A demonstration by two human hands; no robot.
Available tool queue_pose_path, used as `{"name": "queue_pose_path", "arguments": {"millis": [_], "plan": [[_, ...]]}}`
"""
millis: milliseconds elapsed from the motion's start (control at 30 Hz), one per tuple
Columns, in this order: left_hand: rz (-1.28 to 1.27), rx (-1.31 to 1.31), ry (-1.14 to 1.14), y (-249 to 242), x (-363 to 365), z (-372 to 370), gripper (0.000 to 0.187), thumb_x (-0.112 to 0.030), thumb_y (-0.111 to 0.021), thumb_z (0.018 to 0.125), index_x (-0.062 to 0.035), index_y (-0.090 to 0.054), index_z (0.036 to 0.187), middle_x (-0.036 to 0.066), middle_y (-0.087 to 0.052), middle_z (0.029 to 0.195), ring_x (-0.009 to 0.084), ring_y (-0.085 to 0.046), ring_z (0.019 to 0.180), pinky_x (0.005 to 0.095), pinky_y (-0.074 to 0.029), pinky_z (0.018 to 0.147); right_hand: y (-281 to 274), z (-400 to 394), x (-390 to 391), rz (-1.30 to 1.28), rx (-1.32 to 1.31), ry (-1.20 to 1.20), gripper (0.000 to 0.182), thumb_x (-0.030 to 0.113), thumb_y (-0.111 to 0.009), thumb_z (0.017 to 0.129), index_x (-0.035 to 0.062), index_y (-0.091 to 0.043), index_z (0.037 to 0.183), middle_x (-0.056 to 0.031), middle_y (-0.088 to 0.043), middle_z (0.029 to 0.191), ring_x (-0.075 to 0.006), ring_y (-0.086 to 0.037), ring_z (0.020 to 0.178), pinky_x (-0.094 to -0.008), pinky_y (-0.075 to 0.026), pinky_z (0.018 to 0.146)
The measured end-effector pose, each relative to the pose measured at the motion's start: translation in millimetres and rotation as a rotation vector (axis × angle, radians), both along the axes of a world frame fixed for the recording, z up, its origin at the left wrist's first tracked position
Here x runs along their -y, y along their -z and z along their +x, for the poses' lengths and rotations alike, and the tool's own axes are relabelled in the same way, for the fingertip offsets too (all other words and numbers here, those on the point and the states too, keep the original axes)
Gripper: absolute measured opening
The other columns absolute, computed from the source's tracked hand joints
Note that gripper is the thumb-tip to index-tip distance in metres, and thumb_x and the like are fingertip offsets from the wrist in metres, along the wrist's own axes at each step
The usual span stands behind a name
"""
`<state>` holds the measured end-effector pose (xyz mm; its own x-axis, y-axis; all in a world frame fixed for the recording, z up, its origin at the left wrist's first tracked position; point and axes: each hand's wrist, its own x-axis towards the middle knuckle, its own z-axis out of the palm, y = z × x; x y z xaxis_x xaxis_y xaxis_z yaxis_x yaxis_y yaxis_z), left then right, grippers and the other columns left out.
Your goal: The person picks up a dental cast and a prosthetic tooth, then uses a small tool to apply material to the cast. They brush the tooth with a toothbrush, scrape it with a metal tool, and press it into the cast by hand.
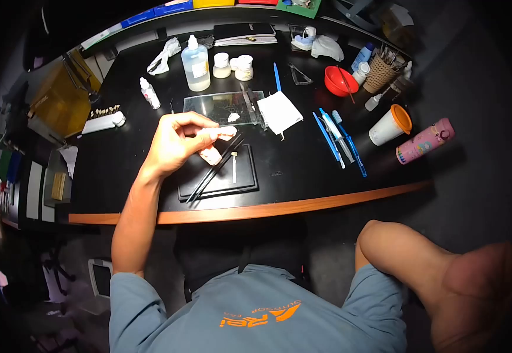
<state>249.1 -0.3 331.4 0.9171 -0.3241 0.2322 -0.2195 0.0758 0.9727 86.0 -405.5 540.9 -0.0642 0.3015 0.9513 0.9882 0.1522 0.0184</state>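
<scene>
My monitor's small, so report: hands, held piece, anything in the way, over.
Left hand holding pale tooth model. Right hand out of view. Thin dark tools across black tray, perhaps in the way.

The left hand (170,144) pinches, forearm (135,223) stretched forward; the right arm (406,247) (elbow (370,230) foremost) is folded sharply.

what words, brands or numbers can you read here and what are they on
"OUTDOOR": upside down, on the blue-grey shirt.
Not surely readable: the large orange logo and short word on that shirt.
Too small or blurred: print on the large bottle, small dropper bottle, white-lidded jars and pink tumbler.
</scene>
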Motion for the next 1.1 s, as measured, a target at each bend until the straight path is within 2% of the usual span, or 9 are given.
{"name": "queue_pose_path", "arguments": {"millis": [133, 367, 433, 467, 700, 833, 933, 1033, 1100], "plan": [[-0.016, -0.059, -0.014, 9, -3, 0, 0.022, -0.004, -0.078, 0.093, 0.0079, -0.072, 0.11, 0.012, -0.076, 0.09, 0.0134, -0.072, 0.08, 0.0263, -0.06, 0.073, 9, 8, -6, 0.023, -0.027, -0.041, 0.042, 0.037, -0.052, 0.092, 0.0001, -0.06, 0.11, -0.0139, -0.059, 0.106, -0.0233, -0.056, 0.094, -0.0372, -0.046, 0.083], [0.031, -0.041, -0.036, 9, -3, 1, 0.024, -0.008, -0.079, 0.093, 0.0077, -0.073, 0.111, 0.013, -0.077, 0.092, 0.0141, -0.074, 0.08, 0.0257, -0.06, 0.071, 15, 29, -9, 0.012, -0.051, -0.089, 0.046, 0.042, -0.051, 0.093, 0.0014, -0.058, 0.113, -0.0133, -0.058, 0.109, -0.0237, -0.055, 0.096, -0.0378, -0.046, 0.085], [0.023, -0.058, -0.026, 7, -4, 0, 0.023, -0.007, -0.079, 0.093, 0.0071, -0.074, 0.109, 0.013, -0.077, 0.093, 0.0139, -0.074, 0.08, 0.0254, -0.06, 0.071, 16, 31, -7, 0.005, -0.048, -0.104, 0.047, 0.044, -0.05, 0.093, 0.0018, -0.058, 0.114, -0.0131, -0.058, 0.109, -0.0238, -0.055, 0.096, -0.038, -0.046, 0.085], [0.054, 0.008, -0.042, 13, -4, 2, 0.017, -0.002, -0.074, 0.095, 0.0092, -0.071, 0.108, 0.016, -0.074, 0.099, 0.0182, -0.074, 0.081, 0.0277, -0.06, 0.068, 18, 30, -7, 0.007, -0.043, -0.106, 0.048, 0.044, -0.05, 0.093, 0.002, -0.058, 0.114, -0.013, -0.057, 0.11, -0.0239, -0.055, 0.096, -0.0381, -0.046, 0.086], [0.039, -0.071, -0.032, 11, 2, 1, 0.019, 0.001, -0.077, 0.092, 0.0091, -0.072, 0.108, 0.015, -0.072, 0.104, 0.0168, -0.072, 0.083, 0.0277, -0.059, 0.07, 20, 34, -8, 0.028, -0.083, -0.098, 0.052, 0.049, -0.049, 0.094, 0.0033, -0.056, 0.117, -0.0124, -0.056, 0.112, -0.0243, -0.054, 0.098, -0.0387, -0.045, 0.088], [0.001, -0.015, 0.001, 15, 5, -2, 0.02, -0.003, -0.076, 0.094, 0.0086, -0.072, 0.11, 0.015, -0.076, 0.093, 0.0137, -0.072, 0.078, 0.0271, -0.06, 0.072, 18, 42, -5, 0.038, -0.092, -0.098, 0.054, 0.052, -0.048, 0.095, 0.0041, -0.055, 0.119, -0.0121, -0.055, 0.113, -0.0246, -0.053, 0.099, -0.0391, -0.045, 0.089], [0.004, 0.042, 0.005, 14, 5, 1, 0.021, -0.002, -0.077, 0.093, 0.0089, -0.072, 0.11, 0.015, -0.075, 0.099, 0.0154, -0.073, 0.083, 0.0278, -0.06, 0.073, 23, 59, 4, 0.059, -0.099, -0.067, 0.056, 0.054, -0.048, 0.095, 0.0046, -0.054, 0.12, -0.0118, -0.055, 0.114, -0.0248, -0.053, 0.1, -0.0393, -0.045, 0.09], [-0.006, 0.023, -0.024, 14, 7, -1, 0.017, 0.0, -0.076, 0.093, 0.0092, -0.073, 0.107, 0.016, -0.071, 0.105, 0.0188, -0.073, 0.084, 0.0286, -0.06, 0.07, 52, 101, 18, 0.153, -0.197, 0.085, 0.058, 0.056, -0.047, 0.095, 0.0052, -0.054, 0.121, -0.0116, -0.054, 0.115, -0.025, -0.052, 0.101, -0.0396, -0.045, 0.09], [-0.016, 0.046, -0.017, 14, 7, 1, 0.017, -0.001, -0.076, 0.093, 0.0083, -0.074, 0.107, 0.016, -0.072, 0.104, 0.0193, -0.073, 0.086, 0.0282, -0.061, 0.073, 90, 135, -34, 0.386, -0.386, 0.2, 0.042, 0.037, -0.048, 0.097, -0.0017, -0.061, 0.108, -0.015, -0.062, 0.102, -0.0212, -0.056, 0.085, -0.0333, -0.046, 0.078]]}}
